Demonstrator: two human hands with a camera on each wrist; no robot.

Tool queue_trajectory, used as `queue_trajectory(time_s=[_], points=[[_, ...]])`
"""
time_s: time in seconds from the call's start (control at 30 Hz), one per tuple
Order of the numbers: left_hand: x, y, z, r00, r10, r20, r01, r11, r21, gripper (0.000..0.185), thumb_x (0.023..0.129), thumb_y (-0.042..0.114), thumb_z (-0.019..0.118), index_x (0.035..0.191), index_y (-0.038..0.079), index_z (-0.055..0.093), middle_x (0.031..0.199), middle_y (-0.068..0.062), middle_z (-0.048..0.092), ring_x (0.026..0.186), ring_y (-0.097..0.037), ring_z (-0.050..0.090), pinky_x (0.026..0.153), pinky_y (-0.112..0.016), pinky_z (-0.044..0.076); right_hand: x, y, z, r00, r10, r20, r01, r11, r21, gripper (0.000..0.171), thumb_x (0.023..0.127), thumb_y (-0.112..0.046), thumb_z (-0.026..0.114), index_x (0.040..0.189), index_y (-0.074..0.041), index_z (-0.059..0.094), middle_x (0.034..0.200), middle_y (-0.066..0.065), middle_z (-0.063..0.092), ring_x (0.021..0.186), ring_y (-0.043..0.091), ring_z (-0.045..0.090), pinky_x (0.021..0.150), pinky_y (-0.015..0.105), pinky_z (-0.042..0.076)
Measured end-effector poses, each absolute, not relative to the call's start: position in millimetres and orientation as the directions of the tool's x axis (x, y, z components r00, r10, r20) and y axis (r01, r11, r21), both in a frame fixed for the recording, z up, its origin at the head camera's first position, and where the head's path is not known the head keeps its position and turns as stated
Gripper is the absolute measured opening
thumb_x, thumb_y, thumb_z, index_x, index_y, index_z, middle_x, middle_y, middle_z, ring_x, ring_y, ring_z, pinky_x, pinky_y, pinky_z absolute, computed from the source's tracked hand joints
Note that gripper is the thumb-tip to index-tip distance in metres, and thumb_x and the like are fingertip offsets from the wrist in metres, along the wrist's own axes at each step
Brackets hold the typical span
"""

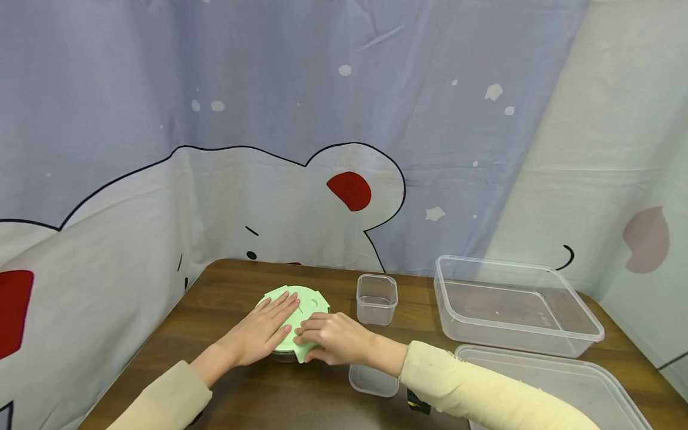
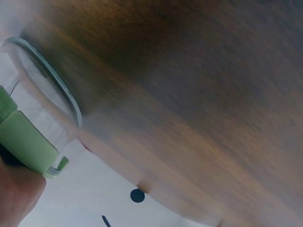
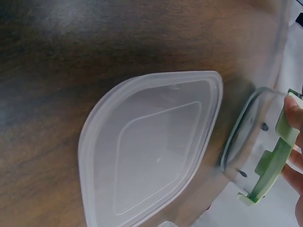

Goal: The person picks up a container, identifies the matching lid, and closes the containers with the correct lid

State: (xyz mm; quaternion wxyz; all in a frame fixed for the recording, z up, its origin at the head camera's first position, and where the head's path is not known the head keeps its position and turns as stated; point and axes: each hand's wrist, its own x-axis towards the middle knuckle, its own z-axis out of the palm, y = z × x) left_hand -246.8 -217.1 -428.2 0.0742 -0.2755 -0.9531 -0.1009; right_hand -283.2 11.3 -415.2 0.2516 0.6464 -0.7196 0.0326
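A round glass food container (image 1: 283,356) topped by a light green lid (image 1: 307,294) sits on the wooden table at left of centre. My left hand (image 1: 257,335) lies across the lid with its fingers extended. At the lid's near right edge, my right hand (image 1: 340,338) pinches a green locking tab (image 1: 302,352) that sticks out from the rim. The right wrist view shows the thumb against this tab (image 3: 285,126) and fingers over the lid. Green side tabs (image 2: 28,144) and the glass wall (image 2: 57,87) appear in the left wrist view.
A small clear plastic box (image 1: 377,314) stands right of the glass container, its translucent lid (image 1: 373,382) nearer me. Farther right are a large clear box (image 1: 510,335) and a large lid (image 1: 537,367). A small black-and-yellow object (image 1: 417,404) lies beneath my right sleeve. Curtain surrounds the table.
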Motion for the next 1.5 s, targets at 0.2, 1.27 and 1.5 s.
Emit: queue_trajectory(time_s=[0.2,1.27,1.5], points=[[-246,-218,-428,-0.833,0.515,0.202,0.546,0.824,0.151,0.052,0.104,0.03,0.036,0.15,0.007,0.032,0.158,-0.009,0.029,0.146,-0.029,0.025,0.117,-0.055,0.023,-281,10,-414,-0.048,-0.916,0.398,-0.938,0.178,0.297,0.029,0.082,-0.04,0.073,0.103,-0.02,0.072,0.107,-0.009,0.071,0.1,0.006,0.064,0.088,0.015,0.052],[-246,-217,-431,-0.835,0.492,0.247,0.535,0.831,0.153,0.052,0.103,0.031,0.038,0.149,0.007,0.034,0.157,-0.009,0.031,0.146,-0.029,0.027,0.117,-0.055,0.023,-274,5,-416,-0.138,-0.901,0.412,-0.896,0.291,0.335,0.027,0.079,-0.037,0.076,0.101,-0.022,0.072,0.099,-0.012,0.07,0.094,0.004,0.062,0.07,0.013,0.054],[-248,-221,-434,-0.852,0.443,0.277,0.5,0.846,0.184,0.052,0.102,0.032,0.042,0.148,0.008,0.037,0.156,-0.009,0.033,0.145,-0.031,0.029,0.116,-0.058,0.024,-273,-1,-412,-0.208,-0.905,0.371,-0.888,0.334,0.318,0.027,0.082,-0.036,0.074,0.104,-0.022,0.072,0.107,-0.01,0.07,0.101,0.005,0.064,0.072,0.015,0.055]])
